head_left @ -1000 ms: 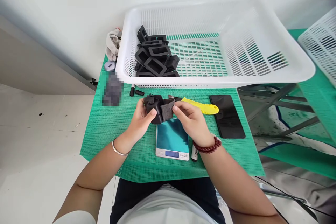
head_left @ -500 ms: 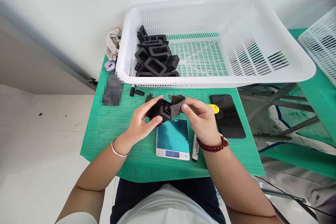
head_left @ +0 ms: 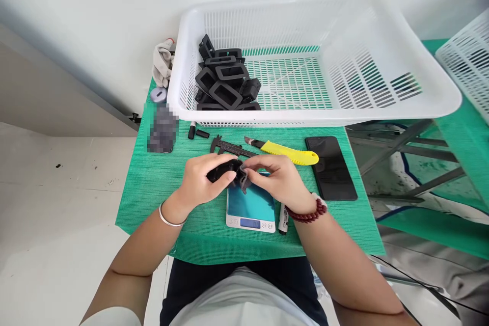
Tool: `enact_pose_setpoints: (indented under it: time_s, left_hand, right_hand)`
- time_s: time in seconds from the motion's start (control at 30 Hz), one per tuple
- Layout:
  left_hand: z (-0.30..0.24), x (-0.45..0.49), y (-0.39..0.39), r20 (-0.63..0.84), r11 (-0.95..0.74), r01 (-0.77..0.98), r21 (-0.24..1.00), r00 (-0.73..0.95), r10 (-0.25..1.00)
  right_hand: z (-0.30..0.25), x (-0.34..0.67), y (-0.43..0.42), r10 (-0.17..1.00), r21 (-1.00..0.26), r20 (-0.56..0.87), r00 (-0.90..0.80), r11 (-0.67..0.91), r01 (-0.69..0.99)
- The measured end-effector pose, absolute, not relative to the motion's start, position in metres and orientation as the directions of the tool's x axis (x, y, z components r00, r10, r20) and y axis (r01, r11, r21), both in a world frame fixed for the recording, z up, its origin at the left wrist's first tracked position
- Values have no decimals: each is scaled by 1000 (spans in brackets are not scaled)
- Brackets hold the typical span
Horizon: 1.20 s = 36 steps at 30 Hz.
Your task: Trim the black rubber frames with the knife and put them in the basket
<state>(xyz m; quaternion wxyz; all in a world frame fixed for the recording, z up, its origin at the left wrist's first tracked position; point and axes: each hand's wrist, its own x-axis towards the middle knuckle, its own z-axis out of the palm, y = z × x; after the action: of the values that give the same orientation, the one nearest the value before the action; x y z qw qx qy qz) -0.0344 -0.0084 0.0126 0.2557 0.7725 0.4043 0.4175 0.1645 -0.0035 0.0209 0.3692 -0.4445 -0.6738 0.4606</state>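
A black moulded plastic part is gripped between the thumb and fingers of my left hand. My right hand pinches a dark grey cloth and presses it against the part's right end. Both hands hover over the upper edge of a digital scale, whose display is lit. Just beyond my fingers lie a dark caliper and a yellow utility knife. Beneath my right wrist a white marker is partly hidden.
Behind the hands stands a large white basket with several black frame-like parts heaped at its left. A black phone lies at the right table edge. Caps, a lilac case and gloves are at the left.
My right hand has brought the cloth down and left against the part, and my left hand has tilted and lowered the part slightly. The knife and caliper are now uncovered.
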Motion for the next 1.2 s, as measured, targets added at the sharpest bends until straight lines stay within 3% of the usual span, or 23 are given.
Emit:
enact_pose_setpoints:
  time_s: [0.17,0.33,0.67,0.87,0.97,1.03,1.2]
  left_hand:
    - [13,-37,-8,400,-534,399,746,373,837]
    - [12,-36,-8,383,-515,358,779,380,842]
    - [15,-37,-8,370,-421,367,829,204,906]
    - [14,-41,-4,333,-318,285,904,-3,943]
    - [14,-41,-5,321,-321,297,899,52,946]
    - [14,-40,-6,299,-314,303,900,96,949]
    - [16,-38,-7,271,-296,313,902,123,955]
  right_hand:
    - [18,160,-6,913,-879,252,-322,355,319]
    - [17,158,-7,900,-837,326,-288,416,354]
    - [23,164,-7,907,-890,174,-383,311,332]
    - [18,172,-1,959,-915,123,-255,209,345]
    - [13,173,0,980,-976,83,-182,117,185]
    - [11,171,0,974,-994,43,-222,64,88]
    - [10,167,-3,946,-999,2,-325,15,38]
